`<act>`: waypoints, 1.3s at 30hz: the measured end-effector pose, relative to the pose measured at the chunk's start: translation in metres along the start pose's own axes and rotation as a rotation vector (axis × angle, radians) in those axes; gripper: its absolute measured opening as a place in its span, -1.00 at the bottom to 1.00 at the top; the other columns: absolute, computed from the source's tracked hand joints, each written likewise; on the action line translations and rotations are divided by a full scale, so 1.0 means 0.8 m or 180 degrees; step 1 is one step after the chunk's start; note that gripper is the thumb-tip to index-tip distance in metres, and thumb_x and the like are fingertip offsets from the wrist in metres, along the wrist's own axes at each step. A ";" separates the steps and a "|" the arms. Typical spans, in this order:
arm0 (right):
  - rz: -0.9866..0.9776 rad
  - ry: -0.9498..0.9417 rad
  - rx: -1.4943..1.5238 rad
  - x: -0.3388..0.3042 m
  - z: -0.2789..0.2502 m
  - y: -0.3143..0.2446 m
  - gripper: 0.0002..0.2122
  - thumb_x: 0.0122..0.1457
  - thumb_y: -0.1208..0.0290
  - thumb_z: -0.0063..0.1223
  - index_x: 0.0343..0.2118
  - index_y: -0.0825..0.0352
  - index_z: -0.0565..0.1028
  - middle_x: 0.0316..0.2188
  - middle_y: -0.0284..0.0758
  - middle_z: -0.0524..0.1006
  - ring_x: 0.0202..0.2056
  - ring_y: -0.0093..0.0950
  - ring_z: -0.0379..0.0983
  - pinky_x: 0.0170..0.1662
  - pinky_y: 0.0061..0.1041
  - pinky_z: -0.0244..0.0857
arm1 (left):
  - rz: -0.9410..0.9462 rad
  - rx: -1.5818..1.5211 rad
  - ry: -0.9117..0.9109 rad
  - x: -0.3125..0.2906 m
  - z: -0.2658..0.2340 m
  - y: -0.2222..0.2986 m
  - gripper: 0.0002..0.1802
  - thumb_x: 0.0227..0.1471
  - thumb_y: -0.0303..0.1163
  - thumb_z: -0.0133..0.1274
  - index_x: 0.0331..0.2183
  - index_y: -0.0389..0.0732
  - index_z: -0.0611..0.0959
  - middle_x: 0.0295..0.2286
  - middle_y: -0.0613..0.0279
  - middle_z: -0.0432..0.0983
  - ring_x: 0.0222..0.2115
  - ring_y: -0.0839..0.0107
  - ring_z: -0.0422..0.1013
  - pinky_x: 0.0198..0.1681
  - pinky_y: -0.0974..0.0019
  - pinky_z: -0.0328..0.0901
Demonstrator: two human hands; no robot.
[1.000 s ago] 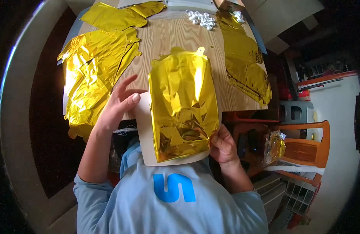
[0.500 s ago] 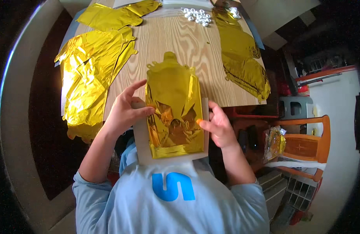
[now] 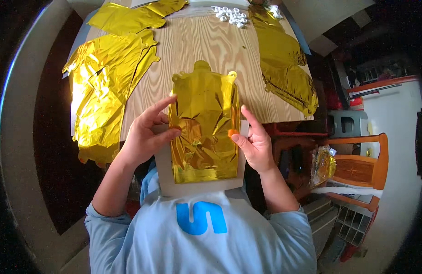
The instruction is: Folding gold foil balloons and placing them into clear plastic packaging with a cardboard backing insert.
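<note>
A folded gold foil balloon (image 3: 202, 102), with a rounded neck and small tabs at its far end, lies on a pale flat card (image 3: 204, 188) between my chest and the table. My left hand (image 3: 149, 130) grips the left edge, thumb on the foil and index finger stretched along the side. On the right edge, my right hand (image 3: 256, 146) presses its thumb to the foil with its index finger raised; the fingers behind are partly hidden. Something small and orange (image 3: 232, 133) shows at that thumb's tip. The foil's near half is creased and shiny.
More flat gold foil balloons (image 3: 101, 91) cover the left of the wooden table (image 3: 192, 41); another stack (image 3: 284, 64) lies along its right. Small white ring-like pieces (image 3: 230, 16) are heaped at the far edge. A wooden chair (image 3: 357, 171) holding a clear plastic package (image 3: 323, 166) stands right.
The creased foil has flattened somewhat, and its upper right side has opened outward. My right hand has shifted slightly, its index finger rising away from the edge. My left hand stays nearly in place.
</note>
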State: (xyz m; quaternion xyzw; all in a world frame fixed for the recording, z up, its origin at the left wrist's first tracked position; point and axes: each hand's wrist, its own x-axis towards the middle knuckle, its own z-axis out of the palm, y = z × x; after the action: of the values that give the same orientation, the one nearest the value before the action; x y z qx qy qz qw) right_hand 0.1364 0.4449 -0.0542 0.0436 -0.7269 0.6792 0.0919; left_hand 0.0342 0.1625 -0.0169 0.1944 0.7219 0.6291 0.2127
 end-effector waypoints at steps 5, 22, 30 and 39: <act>-0.0105 -0.0350 -0.0519 0.009 -0.016 -0.012 -0.51 0.22 0.51 0.19 0.22 0.29 0.38 -0.06 -0.39 0.60 -0.45 -0.83 0.31 -0.38 -0.75 0.24 | -0.0135 0.0080 -0.0007 -0.005 0.002 0.011 -0.54 0.03 -0.65 0.22 0.01 -0.27 0.61 -0.23 0.25 0.62 -0.21 0.55 0.52 -0.08 0.44 0.40; 0.0860 -0.0851 0.0185 0.005 -0.032 -0.095 -0.74 0.13 0.59 0.24 -0.10 0.33 0.52 -0.45 -0.56 0.53 -0.43 -0.81 0.37 -0.34 -0.73 0.26 | -0.0556 0.0491 -0.0131 -0.046 0.002 0.081 -0.69 -0.11 -0.48 0.39 -0.25 -0.29 0.71 -0.37 0.28 0.65 -0.32 0.63 0.51 -0.21 0.46 0.41; 0.0224 -0.1149 -0.0672 0.003 -0.032 -0.132 -0.87 0.10 0.55 0.29 -0.31 0.35 0.55 -0.52 -0.46 0.56 -0.46 -0.73 0.42 -0.37 -0.64 0.29 | 0.0264 0.0896 -0.0795 -0.060 -0.021 0.088 -0.73 -0.14 -0.48 0.38 -0.32 -0.30 0.69 -0.44 0.21 0.56 -0.39 0.42 0.52 -0.34 0.41 0.38; 0.1095 -0.1541 0.0529 0.058 -0.019 -0.082 -0.85 0.23 0.59 0.14 -0.15 0.39 0.49 -0.34 -0.50 0.58 -0.29 -0.74 0.45 -0.20 -0.65 0.35 | 0.0971 0.2359 -0.1071 0.024 0.031 0.113 -0.73 0.04 -0.39 0.22 -0.20 -0.30 0.65 -0.37 0.03 0.58 -0.41 0.15 0.54 -0.29 0.19 0.43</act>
State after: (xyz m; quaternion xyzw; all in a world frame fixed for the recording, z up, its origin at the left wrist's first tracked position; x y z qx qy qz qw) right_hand 0.1048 0.4580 0.0199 0.0879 -0.6663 0.7118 -0.2041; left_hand 0.0328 0.2058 0.0689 0.4619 0.8173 0.3112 0.1478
